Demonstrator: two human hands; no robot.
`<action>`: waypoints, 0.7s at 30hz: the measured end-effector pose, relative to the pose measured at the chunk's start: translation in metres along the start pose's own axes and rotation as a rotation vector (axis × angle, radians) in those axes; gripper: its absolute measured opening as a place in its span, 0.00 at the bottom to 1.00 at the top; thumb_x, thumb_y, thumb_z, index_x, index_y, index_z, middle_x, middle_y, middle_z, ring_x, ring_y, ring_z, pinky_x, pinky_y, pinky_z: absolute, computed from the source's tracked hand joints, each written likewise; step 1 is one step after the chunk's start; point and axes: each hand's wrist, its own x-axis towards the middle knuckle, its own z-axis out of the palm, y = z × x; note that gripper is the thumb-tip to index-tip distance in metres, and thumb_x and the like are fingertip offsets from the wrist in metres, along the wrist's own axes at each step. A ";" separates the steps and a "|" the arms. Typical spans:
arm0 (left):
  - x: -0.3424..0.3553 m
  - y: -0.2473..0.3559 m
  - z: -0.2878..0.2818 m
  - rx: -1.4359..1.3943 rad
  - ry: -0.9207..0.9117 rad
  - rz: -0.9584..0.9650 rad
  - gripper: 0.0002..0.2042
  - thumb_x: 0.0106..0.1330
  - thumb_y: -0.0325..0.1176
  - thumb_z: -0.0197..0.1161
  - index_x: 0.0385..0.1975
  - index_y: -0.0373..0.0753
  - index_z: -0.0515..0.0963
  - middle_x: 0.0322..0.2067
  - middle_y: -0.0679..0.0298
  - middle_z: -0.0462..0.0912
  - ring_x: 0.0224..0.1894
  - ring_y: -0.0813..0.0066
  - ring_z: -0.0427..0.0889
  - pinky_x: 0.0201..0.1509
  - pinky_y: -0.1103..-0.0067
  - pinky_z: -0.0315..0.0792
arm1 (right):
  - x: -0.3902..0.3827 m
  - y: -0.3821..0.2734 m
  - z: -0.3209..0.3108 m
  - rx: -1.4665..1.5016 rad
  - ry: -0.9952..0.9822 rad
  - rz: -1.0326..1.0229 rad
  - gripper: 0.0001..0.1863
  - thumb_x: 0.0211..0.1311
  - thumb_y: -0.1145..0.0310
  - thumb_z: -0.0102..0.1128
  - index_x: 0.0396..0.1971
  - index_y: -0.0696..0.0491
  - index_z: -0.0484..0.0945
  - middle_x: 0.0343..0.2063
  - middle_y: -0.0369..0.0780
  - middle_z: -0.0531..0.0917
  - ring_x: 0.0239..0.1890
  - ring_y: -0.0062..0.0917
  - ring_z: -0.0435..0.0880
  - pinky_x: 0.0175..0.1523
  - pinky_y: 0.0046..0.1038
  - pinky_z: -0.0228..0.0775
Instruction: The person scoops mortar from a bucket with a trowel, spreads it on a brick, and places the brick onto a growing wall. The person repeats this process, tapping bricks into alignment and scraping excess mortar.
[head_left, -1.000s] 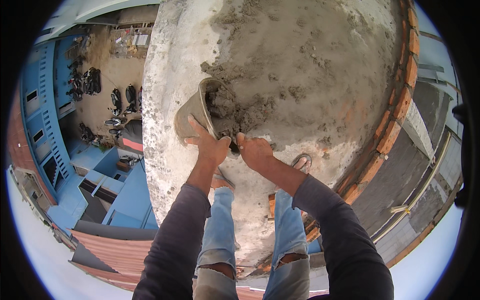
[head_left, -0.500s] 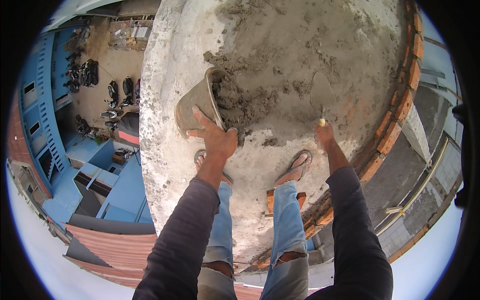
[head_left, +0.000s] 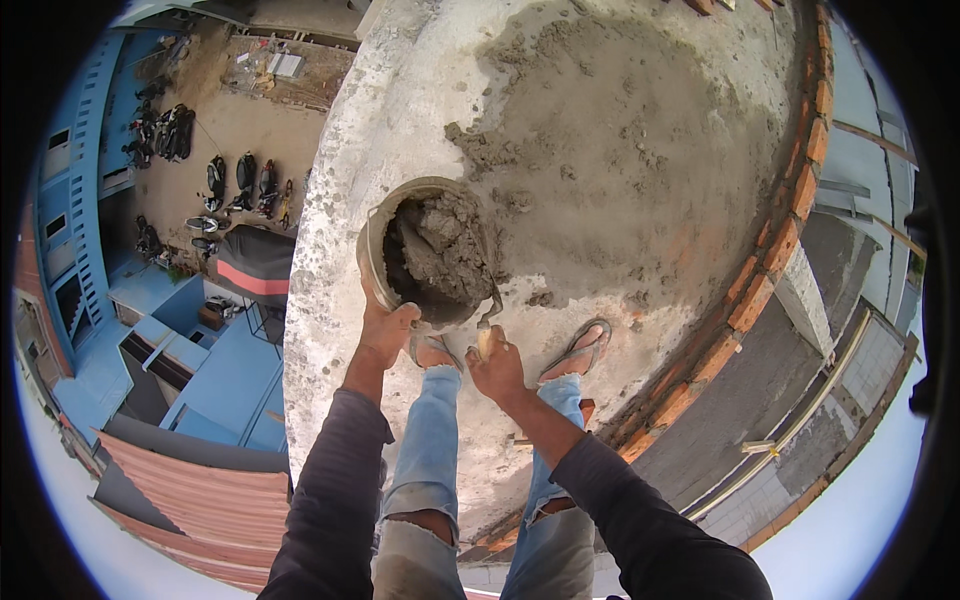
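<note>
We've got the bucket [head_left: 425, 250] on the slab [head_left: 620, 150] near its left edge, mortar [head_left: 450, 255] inside, brick row [head_left: 790, 230] along the right edge.

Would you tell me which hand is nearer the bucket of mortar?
Left. The left hand grips the bucket rim; the right hand holds a trowel handle just below it.

Wet gritty mortar [head_left: 445, 255]; rough concrete slab [head_left: 380, 120].

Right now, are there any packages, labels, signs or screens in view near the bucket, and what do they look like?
None that can be made out: no package, label, sign or screen.
Bucket: round, grey, full of wet mortar, held at its rim by the left hand.
Right hand: grips a wooden handle reaching into the bucket.
</note>
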 end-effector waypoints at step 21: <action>-0.101 0.037 -0.060 0.653 0.288 0.303 0.20 0.69 0.50 0.65 0.29 0.35 0.81 0.25 0.51 0.83 0.31 0.54 0.84 0.37 0.64 0.75 | -0.058 -0.046 -0.104 -0.525 -0.152 -0.329 0.21 0.60 0.65 0.65 0.48 0.55 0.68 0.34 0.54 0.84 0.35 0.53 0.85 0.42 0.48 0.78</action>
